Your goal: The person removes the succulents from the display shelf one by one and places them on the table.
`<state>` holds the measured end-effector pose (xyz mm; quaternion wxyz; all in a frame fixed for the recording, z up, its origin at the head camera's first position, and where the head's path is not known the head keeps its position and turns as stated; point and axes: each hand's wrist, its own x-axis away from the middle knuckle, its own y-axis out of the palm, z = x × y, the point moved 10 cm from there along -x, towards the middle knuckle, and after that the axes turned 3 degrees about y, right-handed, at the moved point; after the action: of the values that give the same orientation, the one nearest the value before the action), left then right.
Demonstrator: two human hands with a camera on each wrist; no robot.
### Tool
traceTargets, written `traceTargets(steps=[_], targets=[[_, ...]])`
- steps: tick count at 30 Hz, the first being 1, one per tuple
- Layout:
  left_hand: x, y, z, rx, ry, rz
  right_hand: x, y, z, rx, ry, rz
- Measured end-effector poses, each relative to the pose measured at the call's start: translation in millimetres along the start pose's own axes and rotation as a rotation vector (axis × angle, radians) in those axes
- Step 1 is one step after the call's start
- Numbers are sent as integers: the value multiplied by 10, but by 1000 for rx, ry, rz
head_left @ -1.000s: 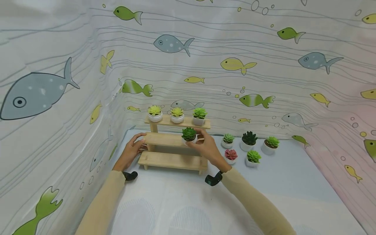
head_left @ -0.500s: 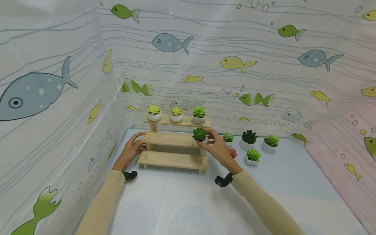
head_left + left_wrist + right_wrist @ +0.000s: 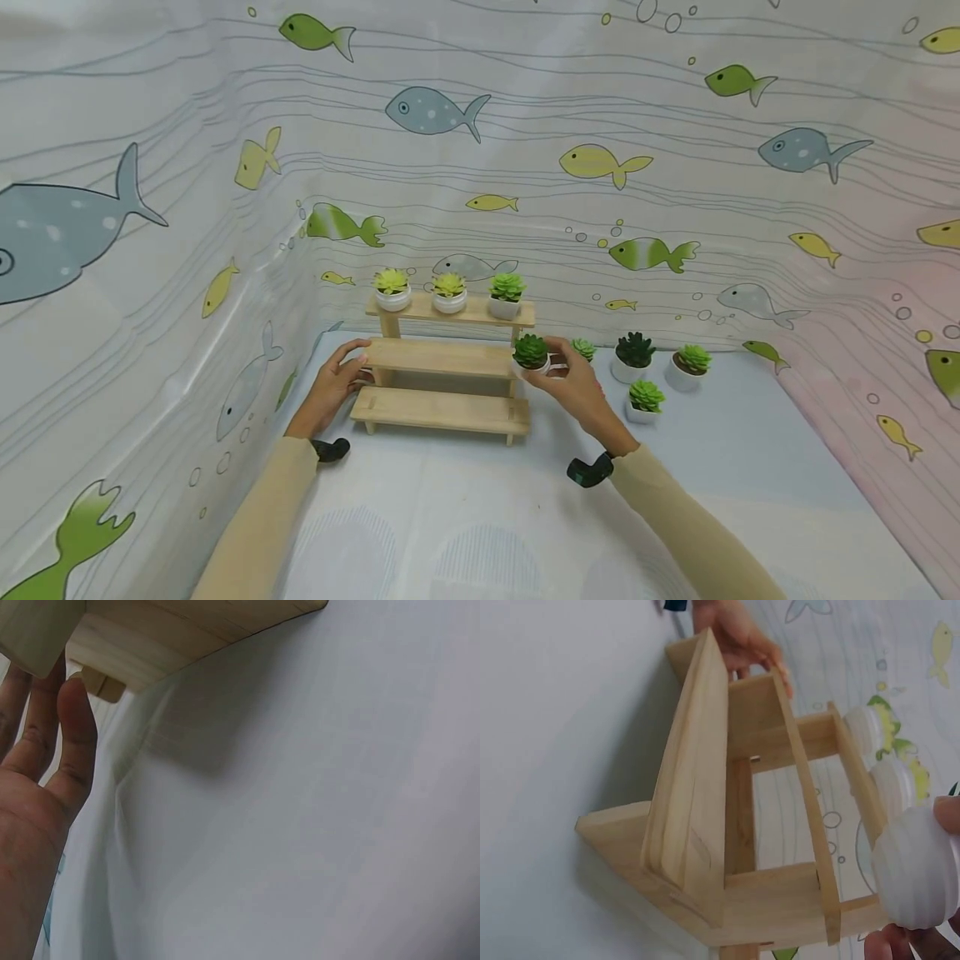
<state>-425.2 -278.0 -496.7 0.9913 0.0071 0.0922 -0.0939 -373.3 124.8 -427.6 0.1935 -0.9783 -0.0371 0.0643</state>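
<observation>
A three-tier wooden shelf stand [image 3: 442, 358] stands on the table. My left hand [image 3: 333, 390] grips the left end of its middle tier; in the left wrist view the fingers [image 3: 75, 742] reach up at the wood. My right hand [image 3: 583, 390] holds a dark green potted succulent [image 3: 531, 353] by its ribbed white pot [image 3: 915, 870], thumb and fingers on either side. The pot is in the air beside the right end of the middle tier. The middle and bottom tiers bear nothing.
Three potted succulents [image 3: 449, 293] line the top tier. Several more stand on the table to the right, among them a dark one [image 3: 633, 357] and bright green ones [image 3: 690, 367]; my right hand partly hides others. A fish-print sheet [image 3: 525, 225] hangs close behind.
My right hand has carried the dark green potted succulent rightward, from over the middle tier to beyond its right end. The left hand stays at the shelf stand.
</observation>
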Motion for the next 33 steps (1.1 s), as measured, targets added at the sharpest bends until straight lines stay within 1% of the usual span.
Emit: traceTargets(steps=[6,12,16,24,30,33], targets=[[13,3,-8,-9,-2,4,39,-119,145,6,25,12],[37,6,-3,-4,-3,15,115,-290,278,15,65,36],[48,14,-6,11,4,9,187,-405,357,-5,93,45],[56,3,-11,5,10,16,286,-622,526,-27,142,61],[46,14,-17,7,6,10,340,-801,680,-7,154,101],[34,15,-25,6,16,5,374,-911,766,6,169,135]])
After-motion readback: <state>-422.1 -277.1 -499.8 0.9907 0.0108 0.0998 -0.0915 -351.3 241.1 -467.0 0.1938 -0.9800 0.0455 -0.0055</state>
